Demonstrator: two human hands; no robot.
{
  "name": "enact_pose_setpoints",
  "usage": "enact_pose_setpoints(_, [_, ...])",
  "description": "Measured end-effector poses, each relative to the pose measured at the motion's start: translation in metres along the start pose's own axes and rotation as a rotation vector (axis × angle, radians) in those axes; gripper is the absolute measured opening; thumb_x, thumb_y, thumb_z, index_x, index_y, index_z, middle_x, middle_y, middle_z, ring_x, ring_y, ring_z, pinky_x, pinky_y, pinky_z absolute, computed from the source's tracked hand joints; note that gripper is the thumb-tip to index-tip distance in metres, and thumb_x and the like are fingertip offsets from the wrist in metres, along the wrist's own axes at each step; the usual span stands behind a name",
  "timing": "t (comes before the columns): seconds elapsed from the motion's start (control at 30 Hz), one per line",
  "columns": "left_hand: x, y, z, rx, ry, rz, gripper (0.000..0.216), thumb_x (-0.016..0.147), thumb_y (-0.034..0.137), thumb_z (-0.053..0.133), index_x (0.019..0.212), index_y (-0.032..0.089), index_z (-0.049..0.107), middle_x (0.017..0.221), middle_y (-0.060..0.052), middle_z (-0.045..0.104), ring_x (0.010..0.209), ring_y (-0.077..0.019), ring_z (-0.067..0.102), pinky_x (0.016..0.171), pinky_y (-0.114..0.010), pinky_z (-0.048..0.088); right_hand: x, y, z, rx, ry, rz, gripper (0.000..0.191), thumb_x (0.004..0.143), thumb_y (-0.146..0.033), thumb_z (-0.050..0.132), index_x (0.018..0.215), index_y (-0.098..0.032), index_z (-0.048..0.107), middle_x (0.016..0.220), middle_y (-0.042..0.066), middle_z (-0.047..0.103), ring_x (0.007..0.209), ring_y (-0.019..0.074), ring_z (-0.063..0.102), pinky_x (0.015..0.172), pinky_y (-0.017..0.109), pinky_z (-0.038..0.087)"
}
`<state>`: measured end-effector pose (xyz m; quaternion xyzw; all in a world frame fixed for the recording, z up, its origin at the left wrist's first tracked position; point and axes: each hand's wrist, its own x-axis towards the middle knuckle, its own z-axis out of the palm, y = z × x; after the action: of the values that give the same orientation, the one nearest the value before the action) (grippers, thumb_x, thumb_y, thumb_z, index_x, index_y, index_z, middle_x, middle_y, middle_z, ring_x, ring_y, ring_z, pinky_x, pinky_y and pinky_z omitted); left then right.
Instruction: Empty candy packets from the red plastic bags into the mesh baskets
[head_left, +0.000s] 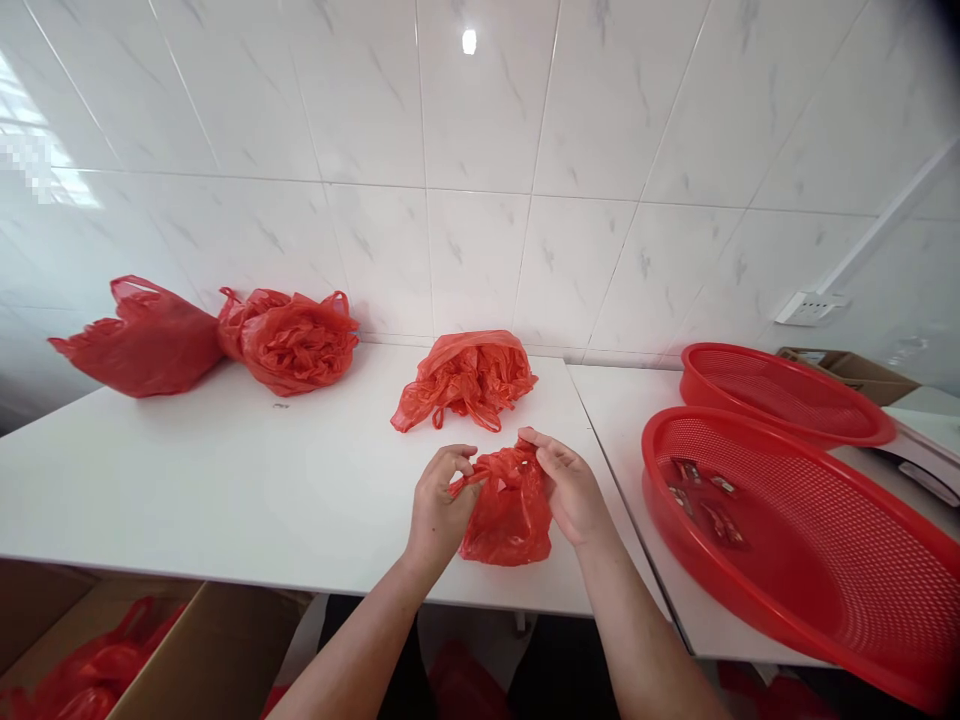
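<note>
Held bag [514, 525] red; table [300, 480] white; wall tiles [480, 120] white, grey-veined; near basket [795, 560] red, mesh-patterned.

The left forearm [373, 628] and right forearm [639, 628] reach bare from the near side, slanting inward. The left hand [441, 498] curls in a pinch; the right hand [574, 492], slightly apart, grips with thumb and fingertips.

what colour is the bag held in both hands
The held bag is red; it shows best in the head view.
</note>
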<state>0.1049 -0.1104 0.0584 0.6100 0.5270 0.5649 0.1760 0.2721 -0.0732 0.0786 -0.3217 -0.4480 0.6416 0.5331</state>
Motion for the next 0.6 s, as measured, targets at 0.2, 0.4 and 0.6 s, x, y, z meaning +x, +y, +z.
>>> enact_pose_setpoints(0.2, [-0.009, -0.035, -0.042, 0.334, -0.047, 0.160, 0.012, 0.078, 0.010, 0.053, 0.072, 0.021, 0.050, 0.100, -0.005, 0.063, 0.097, -0.0194, 0.057, 0.084, -0.037, 0.045, 0.006, 0.026, -0.042, -0.441, 0.453, -0.061, 0.022, 0.069, -0.029, 0.062, 0.087, -0.018, 0.070, 0.096, 0.007, 0.069, 0.095, 0.0221, 0.061, 0.086, 0.036, 0.047])
enact_pose_setpoints(0.4, [-0.033, -0.060, -0.063, 0.320, -0.176, -0.047, 0.018, 0.083, 0.031, 0.056, 0.099, 0.024, 0.053, 0.122, -0.008, 0.056, 0.113, -0.0237, 0.053, 0.088, -0.042, 0.047, -0.012, 0.055, -0.080, -0.497, 0.365, 0.013, 0.056, 0.074, -0.041, 0.062, 0.125, -0.021, 0.052, 0.108, 0.008, 0.065, 0.099, 0.0238, 0.061, 0.088, 0.039, 0.048])
enact_pose_setpoints(0.6, [-0.023, -0.057, -0.041, 0.174, -0.302, -0.003, 0.101, 0.063, 0.055, 0.071, 0.143, 0.026, 0.019, 0.149, -0.017, 0.024, 0.138, -0.0337, 0.022, 0.107, -0.054, 0.027, -0.037, 0.063, -0.082, -0.507, 0.089, -0.027, 0.090, 0.067, -0.053, 0.068, 0.142, -0.027, 0.025, 0.146, 0.011, 0.034, 0.133, 0.0279, 0.034, 0.102, 0.044, 0.038])
